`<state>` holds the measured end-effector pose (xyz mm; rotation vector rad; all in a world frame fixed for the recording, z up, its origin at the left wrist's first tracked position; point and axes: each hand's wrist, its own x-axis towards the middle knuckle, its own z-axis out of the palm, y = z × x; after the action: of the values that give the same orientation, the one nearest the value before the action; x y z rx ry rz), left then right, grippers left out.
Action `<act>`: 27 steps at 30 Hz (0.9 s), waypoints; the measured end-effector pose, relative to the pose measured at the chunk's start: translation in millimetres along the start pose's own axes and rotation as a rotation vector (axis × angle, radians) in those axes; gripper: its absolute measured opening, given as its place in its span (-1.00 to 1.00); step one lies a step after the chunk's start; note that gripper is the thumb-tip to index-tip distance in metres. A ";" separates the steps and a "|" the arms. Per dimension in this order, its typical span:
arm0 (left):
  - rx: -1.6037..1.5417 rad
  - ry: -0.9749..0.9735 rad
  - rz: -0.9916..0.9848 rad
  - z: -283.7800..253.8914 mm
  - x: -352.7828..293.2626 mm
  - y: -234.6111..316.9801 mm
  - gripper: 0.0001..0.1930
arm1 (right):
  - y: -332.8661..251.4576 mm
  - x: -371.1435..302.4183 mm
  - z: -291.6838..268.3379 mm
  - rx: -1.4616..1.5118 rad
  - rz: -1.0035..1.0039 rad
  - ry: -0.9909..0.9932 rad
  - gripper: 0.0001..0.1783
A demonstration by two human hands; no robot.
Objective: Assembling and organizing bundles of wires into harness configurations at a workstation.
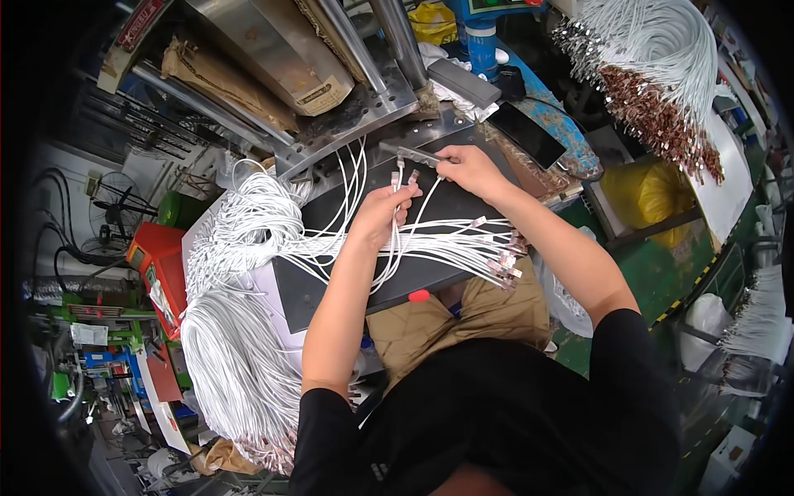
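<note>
Two or more white cables (394, 248) run through my left hand (383, 213), which is closed around them just below their connectors (397, 178). My right hand (471, 171) pinches the end of a narrow grey metal strip (418, 155) above the black work surface (310, 293). One connector sits against the strip, and a white cable hangs down from beside my right fingers. Whether that cable is also pinched, I cannot tell. Below both hands lies a loose bundle of white cables (447, 248), its pinkish connector ends (506, 266) toward the right.
A machine with metal columns (351, 41) and a perforated plate (364, 124) stands just beyond my hands. Coiled white cables (256, 211) and a larger cable bundle (236, 355) lie at left. A black phone (527, 134) and a grey box (465, 81) rest at far right.
</note>
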<state>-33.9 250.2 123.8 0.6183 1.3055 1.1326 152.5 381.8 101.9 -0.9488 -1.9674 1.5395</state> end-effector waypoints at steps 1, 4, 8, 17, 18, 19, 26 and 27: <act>0.036 -0.016 -0.039 -1.8 0.8 1.4 -0.78 | 0.0 -0.6 0.3 -0.033 -0.016 -0.010 -0.59; 0.105 -0.055 -0.114 2.3 3.3 1.9 -0.77 | 0.5 -4.1 3.9 -0.097 -0.042 -0.022 -0.60; 0.145 -0.028 -0.080 15.8 4.8 -1.1 -0.77 | 0.7 -6.4 4.1 -0.144 -0.084 -0.043 -0.57; 0.025 -0.010 0.001 -11.1 -6.0 -1.5 -0.77 | 1.6 0.2 -24.4 0.059 0.074 -0.026 -0.49; 0.061 -0.048 -0.016 -12.0 -6.8 -2.5 -0.78 | 2.2 0.4 -25.9 0.131 0.086 -0.039 -0.53; 0.096 -0.092 -0.037 -11.8 -7.1 -3.2 -0.79 | 2.6 0.6 -27.1 0.114 0.111 -0.016 -0.53; 0.126 -0.041 -0.037 2.4 -11.3 -2.3 -0.81 | 4.5 -2.0 -26.9 -0.007 0.018 -0.148 -0.45; 0.109 -0.038 -0.028 4.4 -11.8 -2.4 -0.81 | 4.1 -2.9 -26.2 -0.007 0.001 -0.152 -0.45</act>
<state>-27.6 239.7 127.7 0.6968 1.3459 1.0275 174.3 396.9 105.1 -0.8584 -2.0771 1.6491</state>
